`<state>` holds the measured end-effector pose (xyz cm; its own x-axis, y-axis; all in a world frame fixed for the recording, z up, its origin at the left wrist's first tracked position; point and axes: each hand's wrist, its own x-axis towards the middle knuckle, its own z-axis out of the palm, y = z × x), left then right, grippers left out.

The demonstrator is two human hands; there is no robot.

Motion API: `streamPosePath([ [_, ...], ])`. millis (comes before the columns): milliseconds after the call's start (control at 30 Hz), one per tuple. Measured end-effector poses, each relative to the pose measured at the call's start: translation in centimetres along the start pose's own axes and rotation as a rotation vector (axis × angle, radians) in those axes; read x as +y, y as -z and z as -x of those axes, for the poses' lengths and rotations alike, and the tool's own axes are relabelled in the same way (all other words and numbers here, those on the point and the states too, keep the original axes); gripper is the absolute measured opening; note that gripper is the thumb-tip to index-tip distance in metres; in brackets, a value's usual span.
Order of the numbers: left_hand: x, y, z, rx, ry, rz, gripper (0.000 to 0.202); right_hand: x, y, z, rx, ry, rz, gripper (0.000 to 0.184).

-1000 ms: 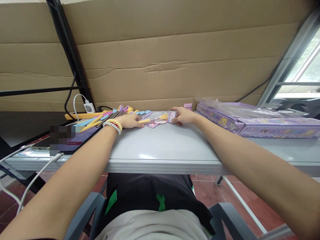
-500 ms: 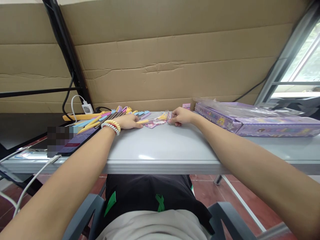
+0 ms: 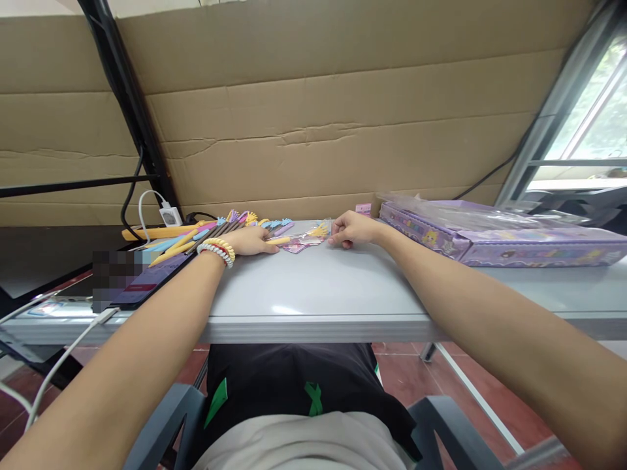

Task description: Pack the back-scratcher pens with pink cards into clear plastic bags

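Note:
My left hand (image 3: 252, 240), with bead bracelets at the wrist, lies on the grey table (image 3: 323, 287) and presses its fingers on a yellow hand-shaped stick (image 3: 279, 240). My right hand (image 3: 353, 228) is curled at the far edge of the table, pinching the end of a clear plastic packet (image 3: 321, 230) with a small pink card in it. A heap of coloured hand-shaped sticks (image 3: 215, 230) lies just left of my left hand. Small pink and purple cards (image 3: 298, 245) lie between my two hands.
A purple printed box (image 3: 490, 240) with clear wrap on it lies at the right. A phone (image 3: 142, 281) with a white cable sits at the left edge, a white charger (image 3: 169, 212) behind it. A cardboard wall (image 3: 313, 117) closes the back.
My right hand has curled tighter on the packet's end and drawn slightly left. The view has shifted a little. My left hand has stayed on the yellow stick.

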<state>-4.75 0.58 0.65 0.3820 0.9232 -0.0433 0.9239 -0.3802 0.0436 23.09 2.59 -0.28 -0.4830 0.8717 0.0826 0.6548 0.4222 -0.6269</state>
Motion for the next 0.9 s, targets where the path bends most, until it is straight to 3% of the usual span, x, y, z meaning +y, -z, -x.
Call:
streamPosePath([
  [133,-0.02,0.0,0.04,0.007,-0.009,0.004,0.053,0.21,-0.07,-0.14,0.03,0.043,0.035,0.022],
  [300,-0.18,-0.02,-0.08,0.007,0.007,0.01,0.053,0.48,-0.01,-0.48,0.222,0.014,0.167,0.011],
  [467,-0.37,-0.09,-0.22,0.001,-0.007,0.007,0.054,0.48,0.07,-0.56,0.364,-0.001,0.25,0.013],
  [900,-0.39,-0.14,-0.24,-0.001,-0.017,0.007,0.05,0.17,-0.08,-0.63,0.242,-0.106,0.328,0.017],
])
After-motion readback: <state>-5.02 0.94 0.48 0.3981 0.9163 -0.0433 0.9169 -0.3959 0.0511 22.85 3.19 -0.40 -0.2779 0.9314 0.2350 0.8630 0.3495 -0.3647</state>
